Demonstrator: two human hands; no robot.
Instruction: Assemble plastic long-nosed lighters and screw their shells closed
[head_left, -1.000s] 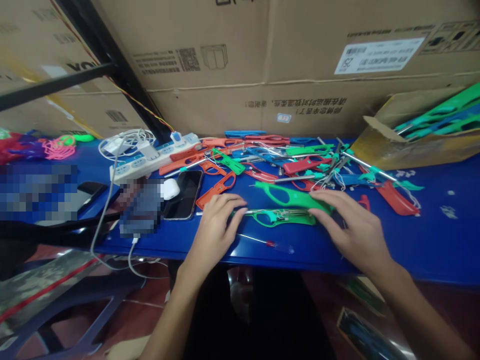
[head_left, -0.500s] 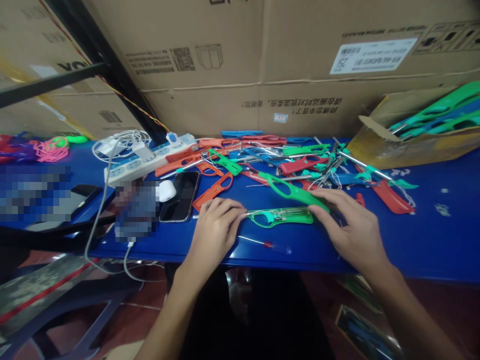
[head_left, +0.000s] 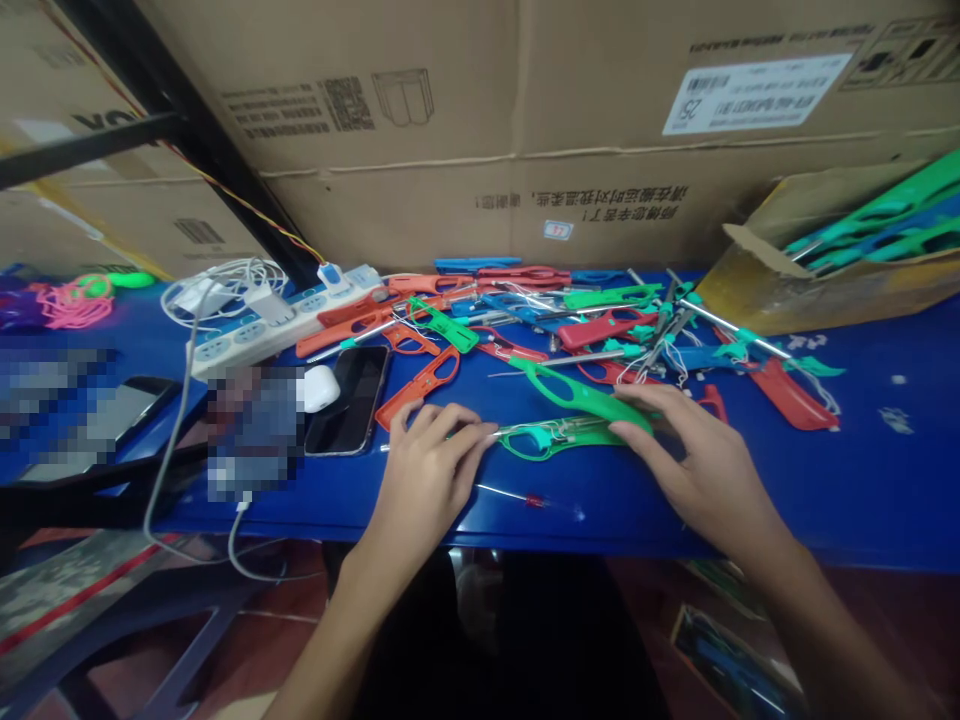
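Observation:
My left hand [head_left: 431, 462] pinches the metal tube of a long-nosed lighter, whose open green body [head_left: 559, 440] lies just to the right with a teal trigger and thin wires in it. Between the fingers and thumb of my right hand [head_left: 694, 455] is the other green lighter shell half [head_left: 589, 393]. That half is tilted above the open body, close to it at the right end. Whether the two touch there I cannot make out. Below them a screwdriver [head_left: 534, 500] with a red collar and a clear handle lies on the blue tabletop [head_left: 840, 500].
Behind my hands is a pile of lighter parts, with red shells [head_left: 791, 392] and metal tubes. An open carton [head_left: 817, 290] of lighters stands at right. Left are a phone [head_left: 352, 400], a white earphone case [head_left: 320, 388] and a power strip [head_left: 285, 325]. Large cardboard boxes [head_left: 420, 190] form the back.
The right hand has brought the green shell half slightly lower and left, nearer the open lighter body. My left hand keeps its hold on the tube. The view has shifted a little.

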